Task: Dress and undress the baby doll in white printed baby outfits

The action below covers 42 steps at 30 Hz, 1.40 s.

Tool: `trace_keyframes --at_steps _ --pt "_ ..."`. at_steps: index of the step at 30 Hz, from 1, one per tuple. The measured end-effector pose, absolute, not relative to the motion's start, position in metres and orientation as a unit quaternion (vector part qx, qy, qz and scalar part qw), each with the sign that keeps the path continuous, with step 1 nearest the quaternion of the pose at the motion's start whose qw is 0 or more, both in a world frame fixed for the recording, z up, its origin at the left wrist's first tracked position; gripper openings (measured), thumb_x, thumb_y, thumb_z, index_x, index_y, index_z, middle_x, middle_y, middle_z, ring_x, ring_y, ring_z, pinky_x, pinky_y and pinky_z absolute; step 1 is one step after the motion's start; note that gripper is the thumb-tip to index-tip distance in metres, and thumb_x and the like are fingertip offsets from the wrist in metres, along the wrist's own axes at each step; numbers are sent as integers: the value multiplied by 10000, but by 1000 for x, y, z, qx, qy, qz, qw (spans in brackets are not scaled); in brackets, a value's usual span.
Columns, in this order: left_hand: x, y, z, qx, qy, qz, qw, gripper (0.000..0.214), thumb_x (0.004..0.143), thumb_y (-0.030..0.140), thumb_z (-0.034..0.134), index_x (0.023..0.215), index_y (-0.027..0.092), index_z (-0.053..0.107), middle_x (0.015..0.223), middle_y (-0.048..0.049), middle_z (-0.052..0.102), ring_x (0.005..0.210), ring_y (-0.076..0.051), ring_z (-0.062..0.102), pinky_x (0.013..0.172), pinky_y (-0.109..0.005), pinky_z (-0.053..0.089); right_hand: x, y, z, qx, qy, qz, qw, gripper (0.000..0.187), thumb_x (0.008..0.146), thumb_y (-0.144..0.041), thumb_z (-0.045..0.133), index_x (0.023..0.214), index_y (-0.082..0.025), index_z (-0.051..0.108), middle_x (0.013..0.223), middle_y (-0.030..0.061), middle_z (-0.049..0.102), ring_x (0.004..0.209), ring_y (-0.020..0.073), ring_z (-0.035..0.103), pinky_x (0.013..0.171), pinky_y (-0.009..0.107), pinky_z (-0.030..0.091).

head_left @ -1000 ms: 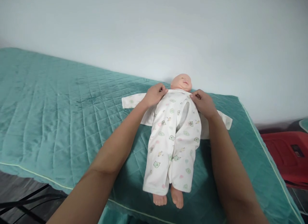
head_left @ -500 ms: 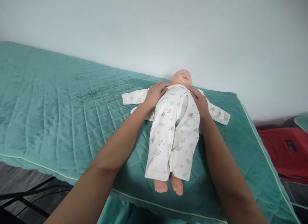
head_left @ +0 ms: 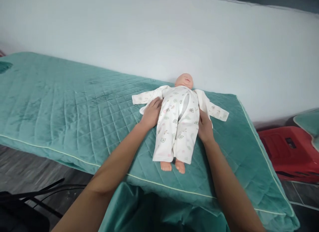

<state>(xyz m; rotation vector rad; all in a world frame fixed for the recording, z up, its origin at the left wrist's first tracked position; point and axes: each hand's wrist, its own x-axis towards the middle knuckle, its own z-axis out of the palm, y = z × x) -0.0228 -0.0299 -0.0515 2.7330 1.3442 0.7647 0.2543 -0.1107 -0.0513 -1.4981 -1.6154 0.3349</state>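
A baby doll lies on its back on a green quilted cover, its head at the wall side and its bare feet toward me. White patterned pants cover its legs and reach up to the chest. The white top under them has both sleeves spread outward. Flat against the pants' left edge, my left hand is open with its fingers stretched upward. My right hand rests along the opposite side, open, its fingertips partly tucked behind the pants' edge.
A white wall stands behind the bed. To the right, a red plastic object sits beyond the cover's edge. Black metal legs stand on the grey floor at lower left. Green fabric hangs at my front.
Both hands have slid down from the doll's chest to the sides of the pants. The view has shifted, showing more wall above and more floor.
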Motion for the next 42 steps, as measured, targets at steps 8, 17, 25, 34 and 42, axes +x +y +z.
trace_keyframes --at_steps 8,17,25,34,42 --pt "-28 -63 -51 915 330 224 64 419 938 307 584 1323 146 618 1353 -144 643 1346 -274 542 1220 -462 357 244 -138 -56 -519 -807 5 282 387 966 -290 498 1291 -156 658 1321 181 641 1347 334 499 1183 531 360" --pt "-11 -41 -51 902 334 228 154 468 940 363 581 1337 116 591 1367 -156 634 1281 -279 595 1083 -383 492 238 -128 -53 -578 -748 59 320 549 965 -394 519 1479 -204 486 1473 154 538 1399 363 458 1171 559 393" --pt "-2 -31 -48 885 362 222 193 408 875 318 639 1207 81 653 1326 -176 655 1272 -310 590 1108 -416 476 233 -123 -51 -582 -736 77 338 463 955 -374 533 1398 -245 565 1415 131 600 1369 370 489 1173 585 375" --pt "3 -22 -52 875 365 264 178 516 906 364 618 1336 80 590 1437 -163 591 1353 -309 533 1174 -425 418 244 -141 -51 -537 -774 104 320 385 881 -371 584 1229 -238 683 1259 124 701 1221 384 614 1068 551 489" --pt "-15 -48 -45 899 347 254 84 318 898 273 578 1160 152 712 1241 -117 716 1212 -274 641 1092 -421 507 245 -142 -50 -531 -772 83 339 412 908 -371 542 1282 -232 647 1297 130 680 1256 358 601 1074 550 490"
